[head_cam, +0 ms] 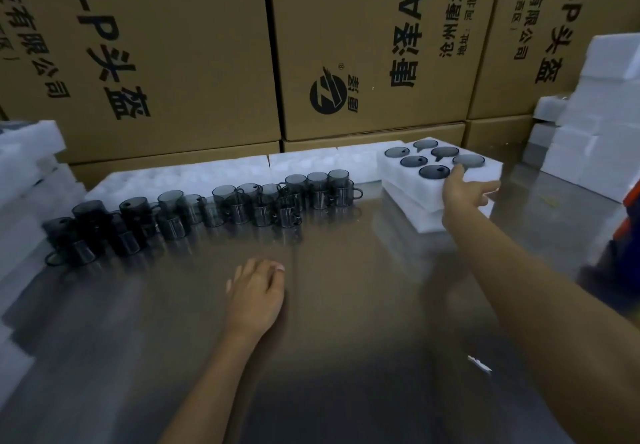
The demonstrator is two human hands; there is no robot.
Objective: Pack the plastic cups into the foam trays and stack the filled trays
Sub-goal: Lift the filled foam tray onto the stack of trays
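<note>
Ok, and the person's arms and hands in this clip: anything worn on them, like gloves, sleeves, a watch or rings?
Both are bare. The left hand and the right hand have no gloves, and both forearms are uncovered as far as the frame shows: no sleeves, watch or bands visible. No rings show on the fingers, though motion blur softens detail there. No markings can be made out.

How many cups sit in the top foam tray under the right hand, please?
6: two columns of three in the tray, cups at.

Right-edge foam stack [599, 125] cropped; blurred orange-blue object [628, 236] unidentifiable.
</note>
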